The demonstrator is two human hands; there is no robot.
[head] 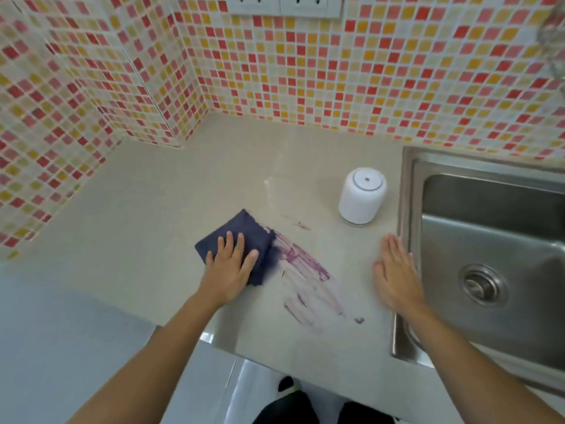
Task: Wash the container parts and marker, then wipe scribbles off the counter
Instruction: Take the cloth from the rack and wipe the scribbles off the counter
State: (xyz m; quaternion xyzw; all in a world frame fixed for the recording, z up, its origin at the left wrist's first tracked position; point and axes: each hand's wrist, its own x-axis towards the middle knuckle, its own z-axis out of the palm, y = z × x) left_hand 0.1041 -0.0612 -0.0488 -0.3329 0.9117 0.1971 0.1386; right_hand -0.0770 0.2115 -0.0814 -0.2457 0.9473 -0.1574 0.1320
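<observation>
A folded dark blue cloth (244, 232) lies on the beige counter (159, 215). My left hand (227, 272) presses flat on the cloth's near part, fingers spread. Purple scribbles (305, 270) streak the counter just right of the cloth, running toward the front edge. My right hand (396, 275) lies flat and empty on the counter next to the sink's left rim. A white container (362, 200) stands upright behind the scribbles. No marker shows.
A steel sink (489, 240) with a round drain (481, 284) fills the right side. Mosaic-tiled walls meet in a corner behind the counter, with sockets (282, 4) up high. The counter's front edge runs diagonally below my arms.
</observation>
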